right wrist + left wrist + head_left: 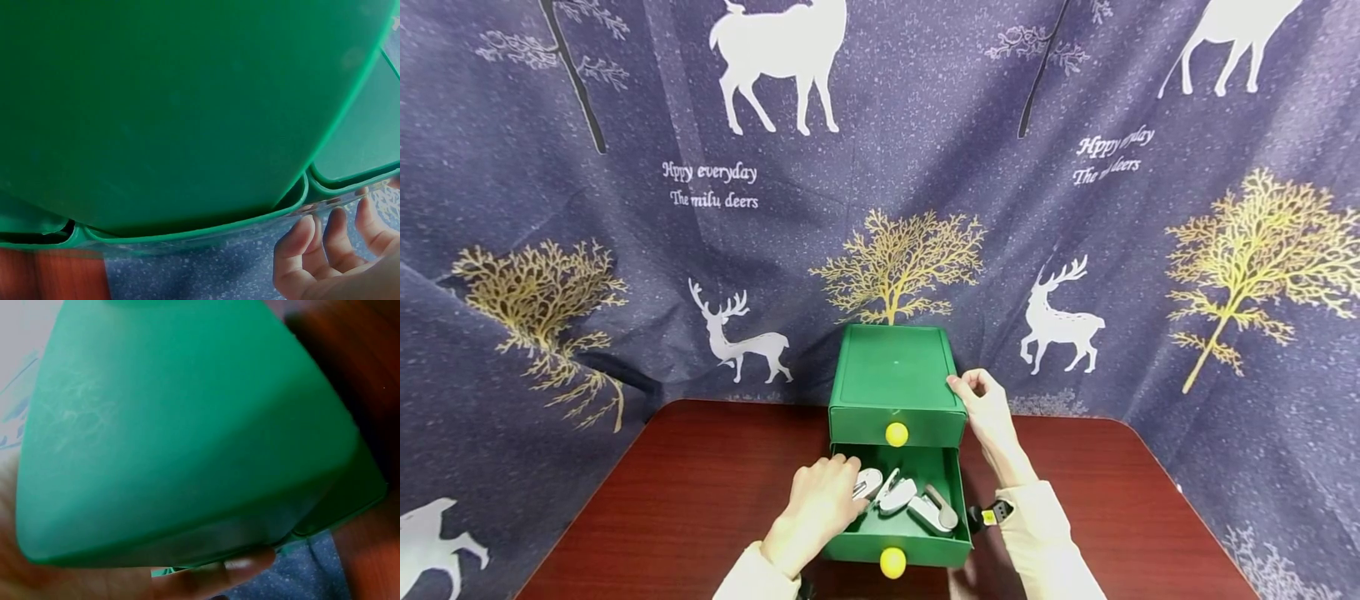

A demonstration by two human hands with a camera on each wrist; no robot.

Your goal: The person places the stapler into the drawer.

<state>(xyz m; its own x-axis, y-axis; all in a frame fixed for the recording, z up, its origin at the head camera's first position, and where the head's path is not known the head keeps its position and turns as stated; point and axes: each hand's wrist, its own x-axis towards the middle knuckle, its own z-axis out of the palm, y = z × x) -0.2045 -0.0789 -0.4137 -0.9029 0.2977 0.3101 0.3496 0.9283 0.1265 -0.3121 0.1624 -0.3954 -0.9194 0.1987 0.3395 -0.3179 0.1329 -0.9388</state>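
Observation:
A green two-drawer cabinet (895, 362) stands on the table, its lower drawer (861, 547) pulled out. Inside lie white staplers: one on the left (870, 479), one in the middle (897, 497), and one with a grey handle (934, 510) on the right. Over the drawer's left side, my left hand (820, 500) pinches the left stapler between thumb and fingers, partly covering it. The left wrist view shows mostly green panel, with a finger (244, 565) at its edge. My right hand (988, 412) touches the cabinet's upper right edge with bent fingers (337, 237).
The upper drawer (925, 427) is closed and has a yellow round knob (897, 434). Another yellow knob (892, 562) sits on the lower drawer front. Reddish-brown tabletop (722, 467) surrounds the cabinet. Behind it hangs a dark blue cloth (880, 167) printed with deer and trees.

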